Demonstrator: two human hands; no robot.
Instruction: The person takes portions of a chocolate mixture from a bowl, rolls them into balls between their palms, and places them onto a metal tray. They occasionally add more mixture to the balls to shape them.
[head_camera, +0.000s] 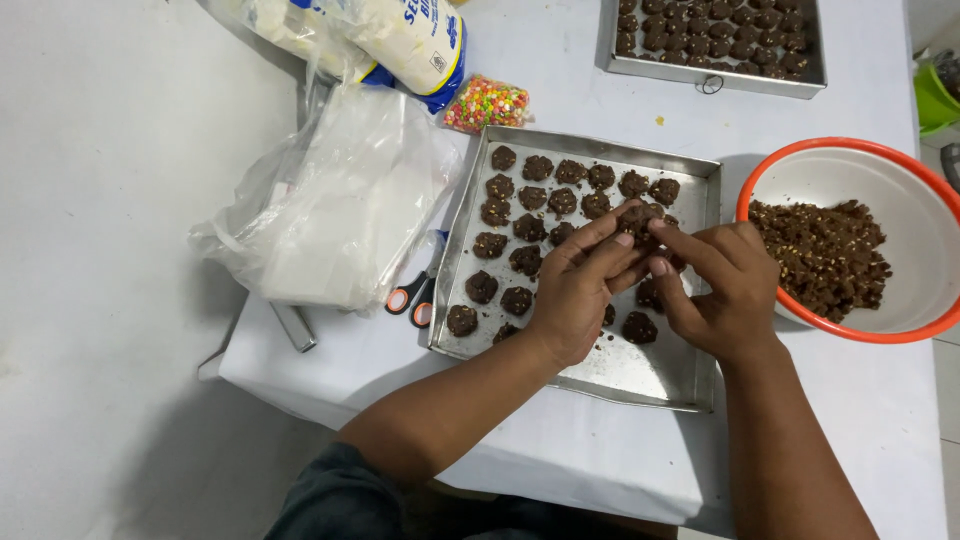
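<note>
A square metal baking tray (640, 375) lies on the white table, with several dark chocolate dough mounds in rows on its left and far part. My left hand (580, 290) and my right hand (725, 295) meet over the tray's middle. Both sets of fingertips pinch one lump of chocolate dough (638, 218) just above the tray. An orange-rimmed white bowl (860, 185) at the right holds more of the dark dough mix (825, 255), close beside my right hand.
A second tray (715, 72) full of dough mounds sits at the far edge. A bag of coloured sprinkles (487, 103), a white flour bag (400, 40), crumpled clear plastic (340, 200) and orange-handled scissors (412, 298) lie left of the tray. A green container (937, 95) is at the far right.
</note>
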